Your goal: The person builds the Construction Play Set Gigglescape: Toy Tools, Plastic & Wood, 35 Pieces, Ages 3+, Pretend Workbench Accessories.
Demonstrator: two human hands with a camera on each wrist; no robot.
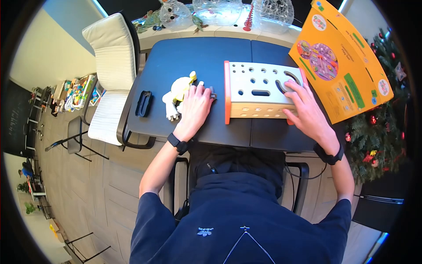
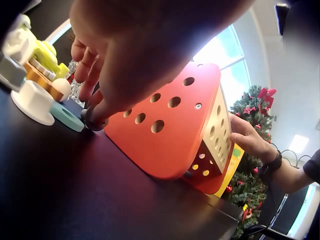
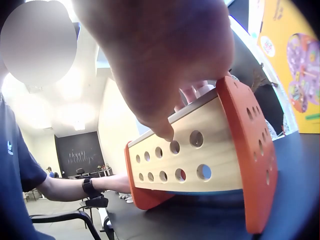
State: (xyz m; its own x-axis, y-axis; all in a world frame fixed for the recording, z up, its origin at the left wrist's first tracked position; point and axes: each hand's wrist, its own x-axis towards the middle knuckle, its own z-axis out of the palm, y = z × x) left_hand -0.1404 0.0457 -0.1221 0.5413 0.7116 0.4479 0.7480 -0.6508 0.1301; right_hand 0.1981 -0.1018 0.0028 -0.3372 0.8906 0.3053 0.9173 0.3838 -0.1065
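Note:
A wooden toy workbench [image 1: 259,89] with a holed grey top and red-orange end panels stands on the dark table. My right hand [image 1: 306,105] holds its right part, fingers over the top near the curved slots and thumb down the wooden side [image 3: 220,162]. Beside the left end panel [image 2: 165,135], my left hand [image 1: 196,105] pinches a small dark grey round piece [image 2: 95,120] low at the table. Partly hidden under that hand is a cluster of toy pieces: a yellow piece [image 2: 46,56], a white piece [image 2: 34,102] and a teal flat piece [image 2: 67,117].
A black tray-like holder [image 1: 143,104] lies at the table's left. The yellow-orange packaging box [image 1: 340,61] leans at the right, by a decorated Christmas tree [image 1: 378,136]. A white-cushioned chair [image 1: 110,53] adjoins the left edge; lit ornaments [image 1: 176,15] line the back ledge.

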